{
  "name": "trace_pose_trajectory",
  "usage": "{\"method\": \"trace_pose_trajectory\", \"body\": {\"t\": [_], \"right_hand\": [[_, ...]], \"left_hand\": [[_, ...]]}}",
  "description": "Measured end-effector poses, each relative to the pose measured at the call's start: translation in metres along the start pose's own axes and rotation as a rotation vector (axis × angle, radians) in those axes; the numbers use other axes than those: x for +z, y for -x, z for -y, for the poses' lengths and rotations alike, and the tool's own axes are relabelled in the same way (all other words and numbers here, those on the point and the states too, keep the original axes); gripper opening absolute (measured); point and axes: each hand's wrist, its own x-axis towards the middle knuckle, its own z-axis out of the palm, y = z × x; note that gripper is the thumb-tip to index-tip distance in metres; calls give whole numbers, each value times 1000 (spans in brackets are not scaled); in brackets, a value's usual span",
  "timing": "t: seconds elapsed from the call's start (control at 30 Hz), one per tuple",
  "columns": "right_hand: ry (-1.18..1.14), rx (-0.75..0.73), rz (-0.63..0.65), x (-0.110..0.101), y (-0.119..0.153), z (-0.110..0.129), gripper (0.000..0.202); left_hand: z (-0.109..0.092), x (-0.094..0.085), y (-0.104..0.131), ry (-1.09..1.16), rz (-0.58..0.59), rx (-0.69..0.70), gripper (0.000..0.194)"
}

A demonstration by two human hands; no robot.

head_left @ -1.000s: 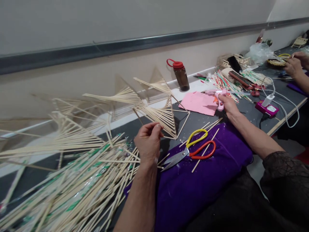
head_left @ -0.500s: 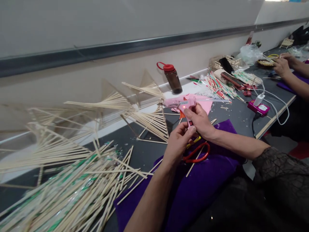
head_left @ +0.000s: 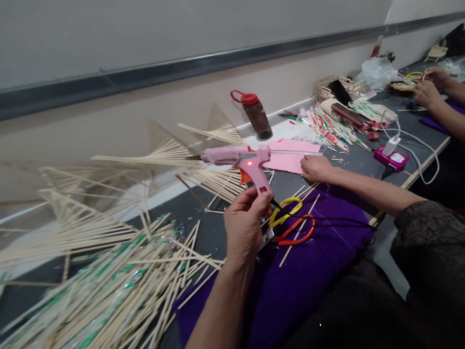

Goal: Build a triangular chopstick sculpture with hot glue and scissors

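Note:
My left hand (head_left: 245,218) is closed round the lower handle of a pink glue gun (head_left: 254,169). The gun's nozzle points left, its red light is lit, and a clear glue stick (head_left: 298,152) sticks out of its back. My right hand (head_left: 317,168) is curled at the right edge of a pink sheet (head_left: 286,162), just below the stick's end; its fingertips are hidden. Under the gun, scissors (head_left: 296,240) with one yellow and one red handle lie on a purple cloth (head_left: 308,276). Behind the gun stands a fan-shaped structure of thin wooden sticks (head_left: 218,182).
Loose wooden sticks and wrappers (head_left: 109,286) cover the left front. A brown bottle (head_left: 257,118) with a red lid stands by the wall. Farther right are wrapped chopsticks (head_left: 330,128), a purple power block (head_left: 390,157) with cables, and another person's hands (head_left: 430,89).
My right hand has let go of the glue gun and moved right to the pink sheet. My left hand now holds the gun alone, farther left, exposing the scissors and cord.

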Motion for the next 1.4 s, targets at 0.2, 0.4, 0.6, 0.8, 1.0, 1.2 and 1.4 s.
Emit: {"method": "trace_pose_trajectory", "body": {"t": [0.2, 0.4, 0.6, 0.8, 1.0, 1.2, 1.4], "right_hand": [[198, -89, 79, 4, -22, -7, 36], [220, 133, -250, -49, -35, -38, 38], [118, 336, -480, -86, -50, -81, 35], [-70, 372, -546, -71, -50, -112, 36], [-125, 318, -595, -78, -45, -121, 40], [117, 115, -456, -79, -35, -91, 37], [302, -256, -49, -23, -27, -31, 33]], "left_hand": [[3, -1, 0, 18, -38, -6, 29], [6, -7, -1, 13, -39, 0, 29], [9, -8, -1, 7, -25, -4, 30], [13, -10, -2, 2, 12, 6, 30], [17, -12, -3, 0, 32, 3, 28], [14, -11, -3, -17, 20, -16, 30], [13, -8, -1, -46, 6, -35, 31]]}}
